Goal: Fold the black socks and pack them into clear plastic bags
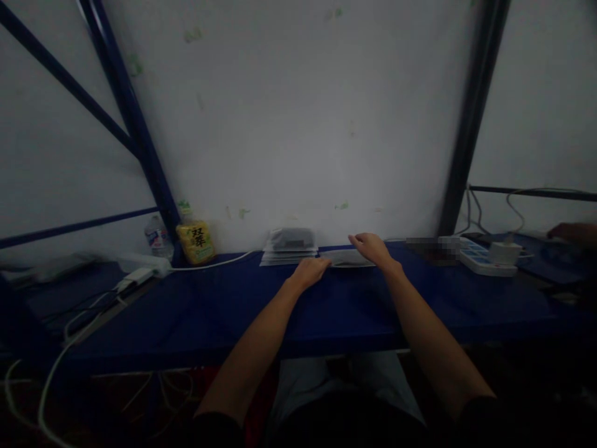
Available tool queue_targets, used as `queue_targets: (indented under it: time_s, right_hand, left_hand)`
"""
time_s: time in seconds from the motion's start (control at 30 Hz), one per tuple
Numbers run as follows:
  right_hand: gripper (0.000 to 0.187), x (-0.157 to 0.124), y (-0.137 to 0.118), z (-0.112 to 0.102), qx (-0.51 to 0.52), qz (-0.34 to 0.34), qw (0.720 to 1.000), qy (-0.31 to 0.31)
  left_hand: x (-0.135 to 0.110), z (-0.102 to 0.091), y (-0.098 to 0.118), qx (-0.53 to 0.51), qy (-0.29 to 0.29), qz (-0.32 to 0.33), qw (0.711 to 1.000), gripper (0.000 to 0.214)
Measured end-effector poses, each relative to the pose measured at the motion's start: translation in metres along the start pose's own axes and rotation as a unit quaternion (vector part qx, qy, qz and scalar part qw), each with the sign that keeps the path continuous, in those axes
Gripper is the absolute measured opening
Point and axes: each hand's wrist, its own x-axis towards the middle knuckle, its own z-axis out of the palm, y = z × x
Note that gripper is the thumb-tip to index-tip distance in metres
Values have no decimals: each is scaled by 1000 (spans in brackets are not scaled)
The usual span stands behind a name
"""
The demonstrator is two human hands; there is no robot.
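Observation:
A flat greyish packet (pixel 347 259) with a pale edge lies on the blue table, close to the wall. My left hand (pixel 311 272) is at its left end, the fingers curled together and the tips against the packet's edge. Over its right end is my right hand (pixel 372 249), fingers stretched toward the left; whether they touch the packet is not clear. Left of it stands a pile of similar flat packets (pixel 290 247) with a dark patch on the top one, just beyond my left hand.
At the left are a yellow package (pixel 196 242), a clear bottle (pixel 158 238) and a white power strip (pixel 135 278) with cables. Another power strip (pixel 485 258) with a plugged-in charger (pixel 505 252) sits at the right. Another person's hand (pixel 576 233) shows at the far right.

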Motion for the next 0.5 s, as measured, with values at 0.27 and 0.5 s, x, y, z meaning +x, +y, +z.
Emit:
queue_targets:
  time_s: [0.27, 0.5]
  right_hand:
    - [59, -13, 54, -4, 197, -104, 975, 21]
    - [44, -11, 47, 4, 342, -93, 934, -37]
  left_hand:
    - [-2, -22, -1, -30, 186, -143, 972, 24]
    - [-10, -45, -7, -14, 300, -175, 938, 24]
